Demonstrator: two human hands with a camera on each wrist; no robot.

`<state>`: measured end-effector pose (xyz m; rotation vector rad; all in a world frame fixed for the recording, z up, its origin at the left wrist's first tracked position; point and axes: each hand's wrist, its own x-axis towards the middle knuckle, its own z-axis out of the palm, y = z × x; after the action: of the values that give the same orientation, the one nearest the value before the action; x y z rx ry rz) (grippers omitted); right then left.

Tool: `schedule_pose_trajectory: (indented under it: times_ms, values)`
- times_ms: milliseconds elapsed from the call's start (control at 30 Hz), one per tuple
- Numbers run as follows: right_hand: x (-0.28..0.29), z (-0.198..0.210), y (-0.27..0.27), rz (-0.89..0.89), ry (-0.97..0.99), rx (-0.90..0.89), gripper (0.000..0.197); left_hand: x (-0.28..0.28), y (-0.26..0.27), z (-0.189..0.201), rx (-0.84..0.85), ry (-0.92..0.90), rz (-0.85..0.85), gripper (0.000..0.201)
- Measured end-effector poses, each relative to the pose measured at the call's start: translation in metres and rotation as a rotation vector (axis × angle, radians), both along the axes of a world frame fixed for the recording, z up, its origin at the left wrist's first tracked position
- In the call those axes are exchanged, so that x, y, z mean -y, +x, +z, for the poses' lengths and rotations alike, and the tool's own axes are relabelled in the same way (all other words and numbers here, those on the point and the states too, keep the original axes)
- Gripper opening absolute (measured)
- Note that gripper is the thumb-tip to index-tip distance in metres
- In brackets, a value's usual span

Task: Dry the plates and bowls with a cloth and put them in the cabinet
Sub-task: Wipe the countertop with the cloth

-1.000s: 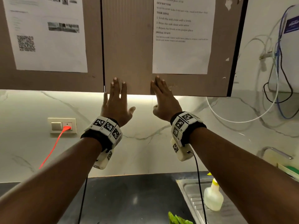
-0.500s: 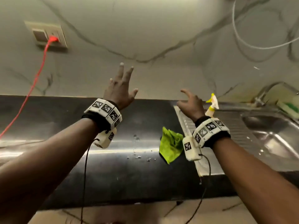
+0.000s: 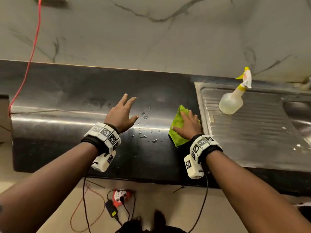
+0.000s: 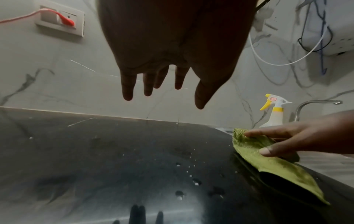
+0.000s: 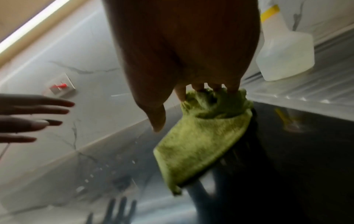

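In the head view, the left hand (image 3: 121, 115) is held over the glossy black stone countertop (image 3: 67, 91) with its fingers straight and slightly fanned, nothing being grasped; whether the fingertips touch the surface cannot be told. A scatter of water droplets (image 3: 144, 126) is seen just to the thumb side of that hand. The right hand (image 3: 186, 128) is laid on the crumpled lime-green microfibre cloth (image 3: 178, 125), which lies on the countertop under its fingers, beside the edge of the ribbed stainless-steel drainboard (image 3: 252, 128). Beyond the right fingertips, on the drainboard, a translucent plastic spray bottle with a yellow-and-white trigger (image 3: 233, 100) is found. A thin red cable (image 3: 32, 52) is seen well away from the left fingers, running up the marble-patterned wall. In the left wrist view, the left hand (image 4: 172, 50) is shown with all fingers (image 4: 128, 84) extended and spread, clear of the countertop below them. At the far thumb side, the cloth (image 4: 268, 160) is pressed by the right hand (image 4: 298, 139), its fingers resting on top. In the right wrist view, which is blurred, the far end of the cloth (image 5: 203, 144) is bunched under the curled fingertips of the right hand (image 5: 187, 50), the thumb being held free of it.
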<state>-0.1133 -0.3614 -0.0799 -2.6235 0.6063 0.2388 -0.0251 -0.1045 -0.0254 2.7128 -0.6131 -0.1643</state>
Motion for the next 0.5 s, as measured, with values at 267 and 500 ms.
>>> schedule_pose_trajectory:
  times_ms: [267,500]
  values:
    - [-0.014,-0.04,-0.021,0.105,-0.335,0.017,0.058,-0.021,-0.007,-0.024,-0.064,-0.068,0.077,0.068]
    - [-0.082,-0.034,-0.068,0.357,-0.247,0.046,0.073,-0.043,0.02,-0.029,-0.075,-0.109,0.074,0.066]
